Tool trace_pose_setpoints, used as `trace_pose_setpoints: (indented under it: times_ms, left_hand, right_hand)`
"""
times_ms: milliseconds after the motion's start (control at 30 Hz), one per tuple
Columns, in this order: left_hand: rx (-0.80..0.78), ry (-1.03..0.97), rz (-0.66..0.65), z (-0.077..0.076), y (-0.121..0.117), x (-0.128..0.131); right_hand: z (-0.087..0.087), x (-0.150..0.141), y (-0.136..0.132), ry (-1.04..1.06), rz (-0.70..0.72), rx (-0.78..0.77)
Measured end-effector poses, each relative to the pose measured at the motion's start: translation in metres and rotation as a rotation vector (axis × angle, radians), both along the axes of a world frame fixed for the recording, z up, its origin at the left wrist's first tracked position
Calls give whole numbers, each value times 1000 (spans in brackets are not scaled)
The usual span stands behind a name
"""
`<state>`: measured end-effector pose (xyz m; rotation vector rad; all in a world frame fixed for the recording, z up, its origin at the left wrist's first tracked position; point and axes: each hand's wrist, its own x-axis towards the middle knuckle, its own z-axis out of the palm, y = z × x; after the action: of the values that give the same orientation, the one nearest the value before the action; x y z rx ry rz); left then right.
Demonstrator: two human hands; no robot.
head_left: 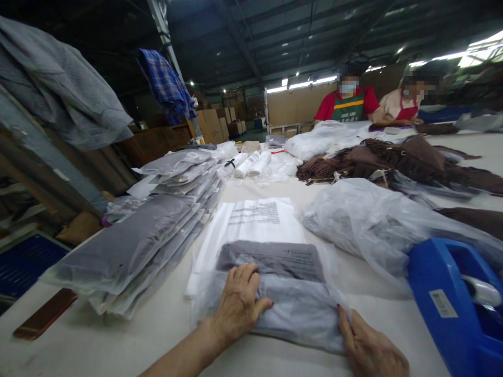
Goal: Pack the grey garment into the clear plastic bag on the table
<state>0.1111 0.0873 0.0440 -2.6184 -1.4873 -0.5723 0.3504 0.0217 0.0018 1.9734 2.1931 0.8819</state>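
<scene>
A frosted plastic bag [291, 309] with a folded dark grey cloth [271, 256] inside lies in front of me, small print showing on its far part. My left hand [241, 298] rests on top of the bag, fingers stretched out and lying flat. At the bag's right edge, my right hand [367, 340] pinches the plastic between thumb and fingers. Beneath the bag's far side is a stack of white printed plastic bags [251, 214]. Left of them, several filled bags of grey cloth [137, 235] are piled up.
A blue tape dispenser [436, 293] stands at the right, beside a large translucent plastic bag [353, 214]. Brown fringed cloth [361, 159] and white rolls [251, 163] lie farther back. A brown strip [45, 313] is near the left edge. Two people [349, 102] work across the table.
</scene>
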Motion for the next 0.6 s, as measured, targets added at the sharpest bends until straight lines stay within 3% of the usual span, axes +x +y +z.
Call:
trace_pose_setpoints:
  times_ms: [133,200,300,500,600]
  left_hand:
    - [303,-37,-218,-10,4,1]
    - [347,-7,-374,-9,7,2]
    - [245,38,-497,-8,11,4]
    - [-85,70,-432,-14,19,3]
    - [-146,41,-426,-15,21,3]
  right_hand:
    - [3,0,-1,-18,23,-3]
    - [4,0,0,-9,34,1]
    - [2,-1,1,31,23,-5]
    - [-18,3,2,453,-228,38]
    - [-26,15,2,624,-249,-17]
